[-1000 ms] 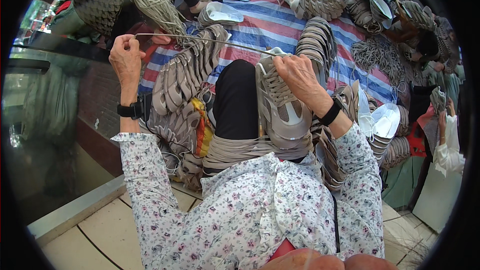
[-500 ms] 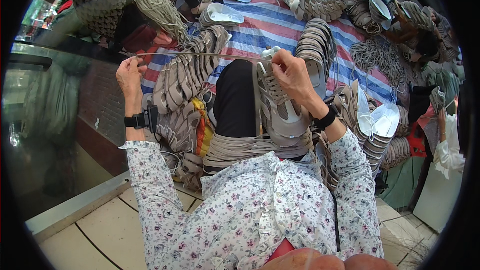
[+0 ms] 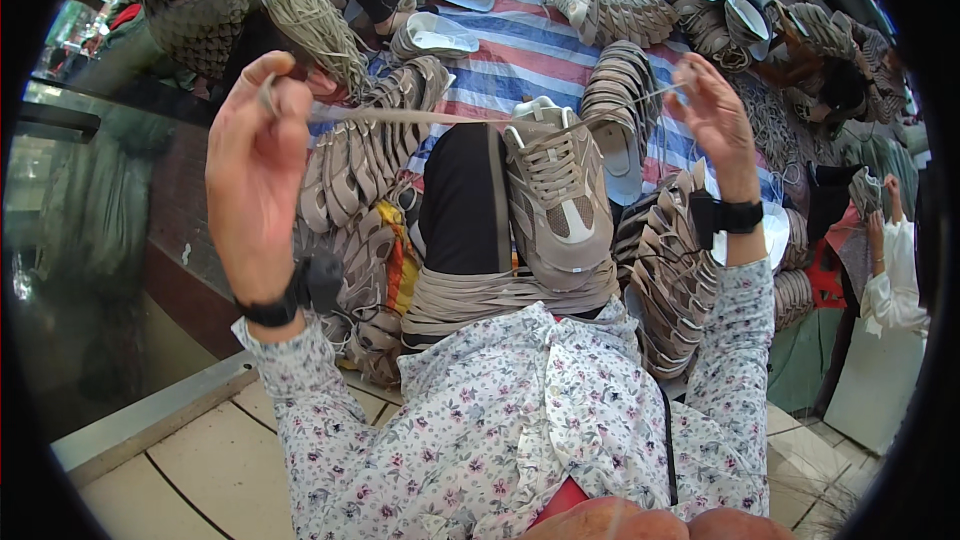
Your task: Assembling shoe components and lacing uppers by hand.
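The left hand (image 3: 262,155) and right hand (image 3: 716,118) pinch opposite lengths of the beige shoelace (image 3: 430,118) threaded through the sneaker (image 3: 558,198) on the lap (image 3: 463,215)

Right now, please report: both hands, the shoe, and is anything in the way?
Left hand raised, pinching lace. Right hand raised, holding lace too. Shoe on lap, partly laced. Shoe stacks at both sides, not covering it.
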Tool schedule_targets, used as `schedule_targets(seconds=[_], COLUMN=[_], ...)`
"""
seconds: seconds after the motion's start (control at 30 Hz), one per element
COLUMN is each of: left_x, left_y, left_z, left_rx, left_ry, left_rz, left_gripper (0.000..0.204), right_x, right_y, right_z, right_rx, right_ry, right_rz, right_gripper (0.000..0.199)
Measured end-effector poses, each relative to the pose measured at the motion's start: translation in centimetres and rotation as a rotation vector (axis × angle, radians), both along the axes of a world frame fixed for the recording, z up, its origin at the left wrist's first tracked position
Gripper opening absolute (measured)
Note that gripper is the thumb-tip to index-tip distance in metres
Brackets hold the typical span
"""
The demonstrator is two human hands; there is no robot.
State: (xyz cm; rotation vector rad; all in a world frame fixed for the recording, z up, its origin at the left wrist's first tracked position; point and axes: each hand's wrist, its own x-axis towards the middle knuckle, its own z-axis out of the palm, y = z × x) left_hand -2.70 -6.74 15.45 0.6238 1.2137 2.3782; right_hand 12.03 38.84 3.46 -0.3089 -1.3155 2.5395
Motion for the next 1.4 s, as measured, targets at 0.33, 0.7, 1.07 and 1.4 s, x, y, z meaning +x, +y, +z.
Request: schedule_targets(seconds=[0.33, 0.7, 1.07, 1.4], left_x=[9.4, 3.2, 2.9, 1.6], left_y=[4.2, 9.5, 11.0, 11.4], left_z=[-1.1, -16.3, -18.1, -18.1], left_rx=[-0.564, -0.879, -1.033, -1.025], left_ry=[0.114, 0.14, 0.307, 0.256], left_rz=[-0.274, 0.03, 0.032, -0.056], left_gripper=[0.016, 0.02, 0.023, 0.023], right_x=[7.3, 9.3, 9.5, 1.7], right_y=[9.5, 10.7, 6.0, -4.9], right_z=[-7.0, -9.7, -11.1, -6.0], right_rx=[-0.283, 0.138, 0.21, 0.246], right_ry=[-0.071, -0.348, -0.427, -0.355], right_rz=[-0.248, -0.377, -0.24, 0.068], right_gripper=[0.032, 0.017, 0.012, 0.011])
